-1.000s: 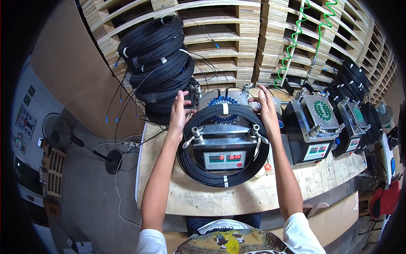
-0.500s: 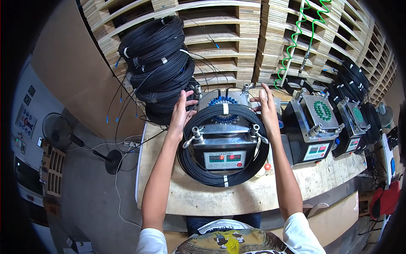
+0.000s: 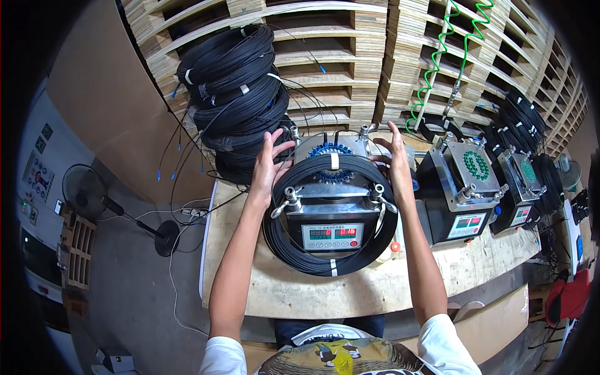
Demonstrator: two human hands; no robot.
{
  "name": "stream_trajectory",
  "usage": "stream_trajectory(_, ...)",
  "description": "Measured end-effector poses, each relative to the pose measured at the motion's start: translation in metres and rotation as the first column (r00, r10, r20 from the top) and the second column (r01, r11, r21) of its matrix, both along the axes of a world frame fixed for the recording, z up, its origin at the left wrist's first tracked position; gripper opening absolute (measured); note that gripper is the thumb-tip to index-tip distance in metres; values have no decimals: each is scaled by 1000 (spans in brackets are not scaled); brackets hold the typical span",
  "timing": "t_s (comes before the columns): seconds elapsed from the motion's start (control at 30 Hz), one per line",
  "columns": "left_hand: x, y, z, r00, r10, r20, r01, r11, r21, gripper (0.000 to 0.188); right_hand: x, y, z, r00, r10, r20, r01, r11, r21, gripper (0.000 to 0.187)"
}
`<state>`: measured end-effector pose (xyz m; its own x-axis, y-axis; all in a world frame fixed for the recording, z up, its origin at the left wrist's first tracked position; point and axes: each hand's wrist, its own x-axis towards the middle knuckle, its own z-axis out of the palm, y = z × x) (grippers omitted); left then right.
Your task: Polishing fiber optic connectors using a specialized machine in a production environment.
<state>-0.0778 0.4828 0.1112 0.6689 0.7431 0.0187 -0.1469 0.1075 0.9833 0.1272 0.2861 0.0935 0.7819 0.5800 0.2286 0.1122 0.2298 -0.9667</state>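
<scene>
Wooden pallets (image 3: 350, 69) stacked upright behind a plywood worktop (image 3: 350, 290), grey floor to the left with a standing fan (image 3: 87, 194); green spiral hose (image 3: 437, 62) hanging down the pallets at upper right; heap of black cable coils (image 3: 234, 94) piled at the back left corner of the worktop, blue-tipped loose ends trailing off it; centre of the worktop taken by a grey machine (image 3: 331, 212) with a tilted metal top plate, two wing-nut clamps and a front panel with red digit displays; black cable coil (image 3: 331, 259) lying as a ring around that machine, bound with white ties at top and bottom, lower arc resting on the worktop in front of the panel; left hand (image 3: 267, 165) at the coil's upper left edge, fingers (image 3: 275, 140) spread and pointing up, palm against the outer rim; right hand (image 3: 395, 164) at the coil's upper right edge, fingers spread likewise, palm flat on the rim; neither hand closed around anything; both forearms reaching up from the lower edge; two similar machines (image 3: 462, 187) just to the right, each with a green round insert on top, more black coils (image 3: 525, 119) behind them.
</scene>
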Motion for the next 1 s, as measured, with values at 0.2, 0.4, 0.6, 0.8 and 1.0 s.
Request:
stream_trajectory(0.2, -1, 14, -12, 994, -104, -13, 104, 995, 0, 82, 2, -2, 2, 998, -41, 42, 46, 991, -125, 79)
stream_trajectory(0.4, 0, 16, -16, 999, -33, -41, 32, 999, -11, 81, 7, 1, -1, 994, 37, 100, -22, 989, -149, 76)
stream_trajectory(0.6, 0, 10, -12, 1000, 21, -16, -21, 1000, 6, 77, -1, 0, 4, 998, 56, -36, -59, 995, -86, 73)
stream_trajectory(0.8, -2, 6, -5, 998, -26, -58, 29, 999, 39, 76, -4, -1, 7, 1000, -15, -8, 14, 998, -67, 76)
stream_trajectory(1.0, -1, 11, -12, 997, -30, -67, 31, 999, 17, 75, 4, -1, 3, 997, 10, 79, 2, 989, -146, 75)
